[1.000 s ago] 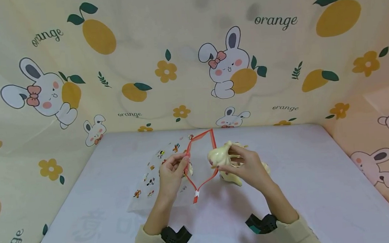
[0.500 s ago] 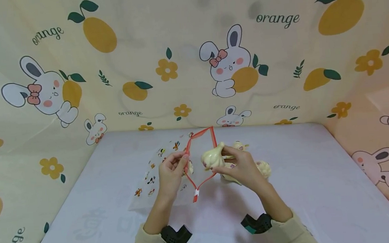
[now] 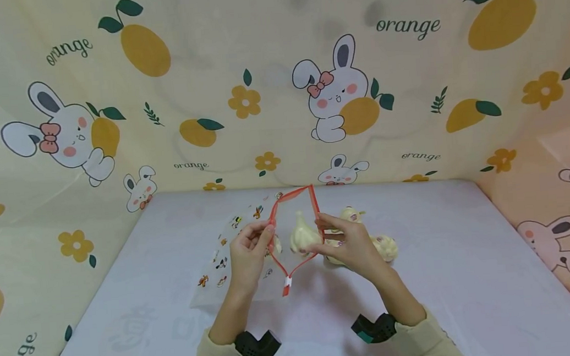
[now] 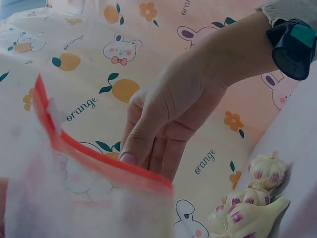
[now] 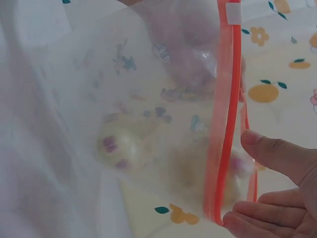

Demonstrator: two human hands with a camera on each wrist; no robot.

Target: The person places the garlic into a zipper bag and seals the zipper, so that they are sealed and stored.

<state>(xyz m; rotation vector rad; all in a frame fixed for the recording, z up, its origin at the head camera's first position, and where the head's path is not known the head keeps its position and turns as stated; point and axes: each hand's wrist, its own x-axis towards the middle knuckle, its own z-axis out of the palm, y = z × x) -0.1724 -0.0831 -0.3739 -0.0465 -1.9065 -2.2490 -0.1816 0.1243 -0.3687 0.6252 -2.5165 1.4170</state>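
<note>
A clear slider zip bag [image 3: 223, 292] with cartoon prints and a red rim lies to the left, its mouth held wide. My left hand [image 3: 248, 258] pinches the rim's left side. A garlic bulb [image 3: 303, 236] with its stem up is within the mouth, just past the fingertips of my right hand [image 3: 351, 248]. In the right wrist view the right hand's thumb and fingers [image 5: 277, 213] are spread apart at the red rim. Through the film shows another garlic bulb [image 5: 119, 148] deeper in the bag. The left wrist view shows the right hand [image 4: 163, 114] reaching to the rim.
Several garlic bulbs [image 3: 384, 247] sit on the white table [image 3: 446, 277] to the right, partly behind the right hand. A cloth backdrop [image 3: 266, 52] with rabbit and orange prints rises behind the table.
My right hand has carried the garlic bulb leftward into the bag's mouth. The bulb has turned stem upward and the fingers have let it go. My left hand keeps holding the rim.
</note>
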